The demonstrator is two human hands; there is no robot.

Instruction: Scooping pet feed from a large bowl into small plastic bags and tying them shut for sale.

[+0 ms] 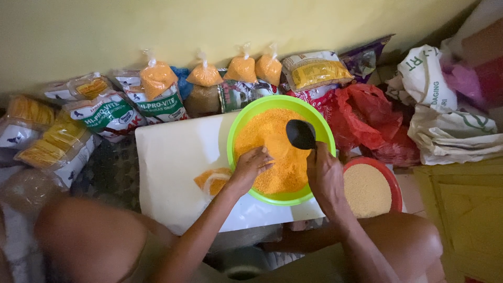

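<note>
A bright green bowl [249,112] full of orange grain [272,139] sits on a white board [173,167]. My left hand [251,165] reaches into the bowl at its near left, fingers down on the grain; whether it holds anything I cannot tell. My right hand [325,175] grips the handle of a black scoop [301,134], whose cup is raised above the grain at the bowl's right side. A small part-filled bag of orange grain [212,180] lies on the board just left of my left wrist.
A red bowl [394,186] of pale yellow grain stands right of the green one. Tied bags of orange grain [157,78] and printed feed packs [107,112] line the wall. Red plastic bags [361,118], white sacks [445,131] and a yellow cabinet [466,209] crowd the right.
</note>
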